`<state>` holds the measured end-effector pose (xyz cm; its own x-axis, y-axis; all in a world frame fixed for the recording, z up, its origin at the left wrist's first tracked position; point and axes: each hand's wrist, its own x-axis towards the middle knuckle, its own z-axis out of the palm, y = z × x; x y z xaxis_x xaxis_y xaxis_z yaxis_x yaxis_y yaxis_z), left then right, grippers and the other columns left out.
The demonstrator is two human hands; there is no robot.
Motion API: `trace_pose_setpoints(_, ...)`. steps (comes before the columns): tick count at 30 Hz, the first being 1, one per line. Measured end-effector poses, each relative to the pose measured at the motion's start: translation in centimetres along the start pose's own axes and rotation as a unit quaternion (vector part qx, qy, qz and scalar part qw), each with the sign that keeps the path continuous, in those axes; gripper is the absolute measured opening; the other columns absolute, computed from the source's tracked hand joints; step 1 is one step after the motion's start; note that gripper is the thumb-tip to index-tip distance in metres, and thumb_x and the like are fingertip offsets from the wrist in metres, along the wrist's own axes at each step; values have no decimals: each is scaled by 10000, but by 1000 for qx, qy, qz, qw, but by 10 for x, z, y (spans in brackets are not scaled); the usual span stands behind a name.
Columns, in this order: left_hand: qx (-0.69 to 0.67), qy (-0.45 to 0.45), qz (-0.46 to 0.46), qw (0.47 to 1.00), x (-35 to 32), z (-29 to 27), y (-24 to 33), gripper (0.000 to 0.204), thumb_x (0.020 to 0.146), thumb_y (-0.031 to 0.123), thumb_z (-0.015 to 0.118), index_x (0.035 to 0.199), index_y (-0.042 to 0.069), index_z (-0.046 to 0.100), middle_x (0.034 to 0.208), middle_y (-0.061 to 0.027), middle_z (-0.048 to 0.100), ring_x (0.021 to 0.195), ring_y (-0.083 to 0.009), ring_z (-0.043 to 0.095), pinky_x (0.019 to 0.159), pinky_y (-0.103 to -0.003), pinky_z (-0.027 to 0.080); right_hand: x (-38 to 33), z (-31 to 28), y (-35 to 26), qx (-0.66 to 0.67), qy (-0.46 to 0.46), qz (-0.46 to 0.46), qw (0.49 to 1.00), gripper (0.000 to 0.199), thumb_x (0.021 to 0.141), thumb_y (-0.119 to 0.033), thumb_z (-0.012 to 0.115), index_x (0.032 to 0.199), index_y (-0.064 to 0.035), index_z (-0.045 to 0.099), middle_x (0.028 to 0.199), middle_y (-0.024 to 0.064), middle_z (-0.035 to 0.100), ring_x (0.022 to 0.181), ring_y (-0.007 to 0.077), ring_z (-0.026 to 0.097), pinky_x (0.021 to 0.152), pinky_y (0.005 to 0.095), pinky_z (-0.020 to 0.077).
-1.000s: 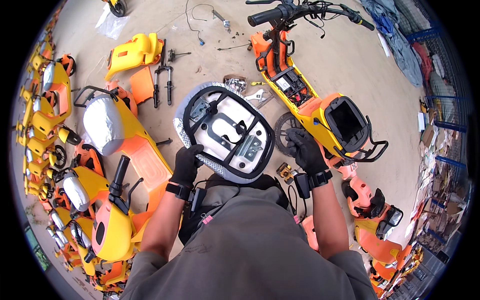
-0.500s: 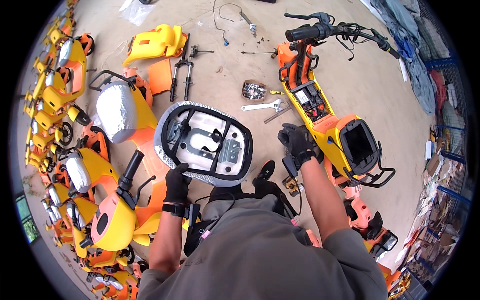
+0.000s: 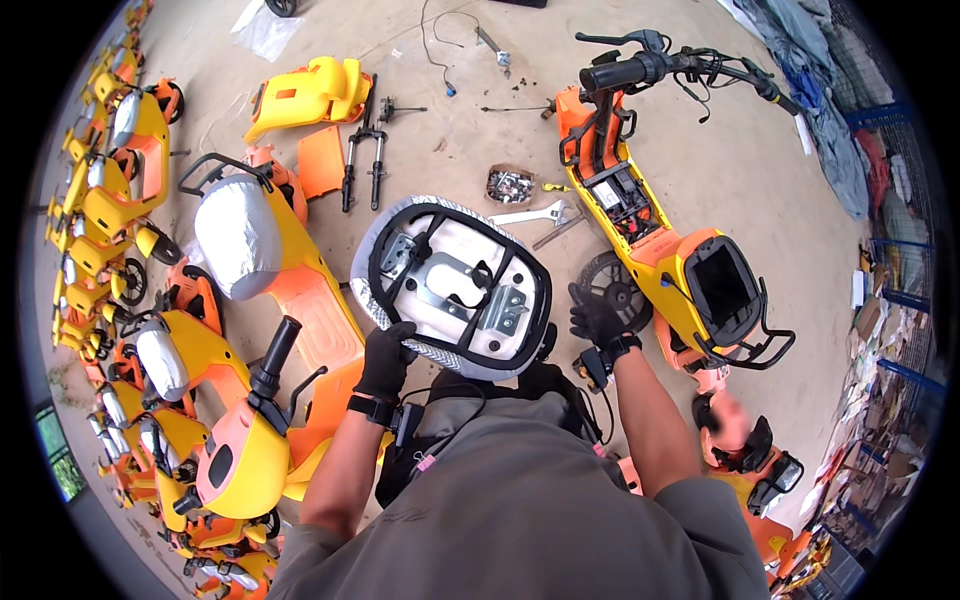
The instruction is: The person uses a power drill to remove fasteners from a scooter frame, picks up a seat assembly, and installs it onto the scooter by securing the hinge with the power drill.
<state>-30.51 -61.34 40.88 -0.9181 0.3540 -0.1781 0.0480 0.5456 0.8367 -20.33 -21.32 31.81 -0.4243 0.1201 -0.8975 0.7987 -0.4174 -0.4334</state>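
Left hand (image 3: 385, 362), in a black glove, gripped the near rim of an upturned scooter seat (image 3: 452, 285), fingers curled and clamped on the edge. The seat was held up in front of the person's chest, underside facing the camera: pale base plate, black frame ring, a metal bracket in the middle, silver-grey cover wrapping round the rim.

Right hand (image 3: 598, 320), also gloved, was off the seat, just beside its right edge, fingers spread apart and holding nothing. It hung over the floor near the small black wheel (image 3: 612, 288) of the stripped scooter (image 3: 655, 225) on the right. That scooter was orange and yellow, handlebars at the far end, its seat well open and dark, a black rack at the tail.

On the concrete floor (image 3: 480, 140) beyond the seat: an adjustable wrench (image 3: 530, 215), and a small box of screws (image 3: 511, 184) just behind it. Farther left lay a black fork (image 3: 362, 165) and a loose yellow body panel (image 3: 312, 92).

To the left of the person stood a scooter with a silver-covered seat (image 3: 238, 250), and past it rows of yellow and orange scooters (image 3: 100, 200) packed close together. Blue tarpaulin (image 3: 810, 80) lay at the far right.
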Motion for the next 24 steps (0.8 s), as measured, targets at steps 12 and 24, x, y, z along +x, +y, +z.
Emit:
trace_pose_setpoints(12, -123, -283, 155, 938, 64, 98, 79, 179, 842, 38, 592, 1002, 25, 671, 719, -59, 619, 539, -122, 557, 509, -251, 435, -98, -35, 128, 403, -19, -67, 912, 417, 953, -240, 632, 1292, -10, 550, 1220, 112, 640, 1069, 242, 643, 954, 404, 532)
trace_pose_setpoints(24, -39, -323, -9, 946, 129, 208, 221, 377, 858, 364, 743, 901, 38, 560, 710, 17, 516, 598, -76, 510, 525, -248, 416, -246, -145, 119, 384, 288, -243, 843, 448, 895, -96, 673, 1304, 11, 528, 1161, 83, 633, 998, 171, 636, 774, 317, 540)
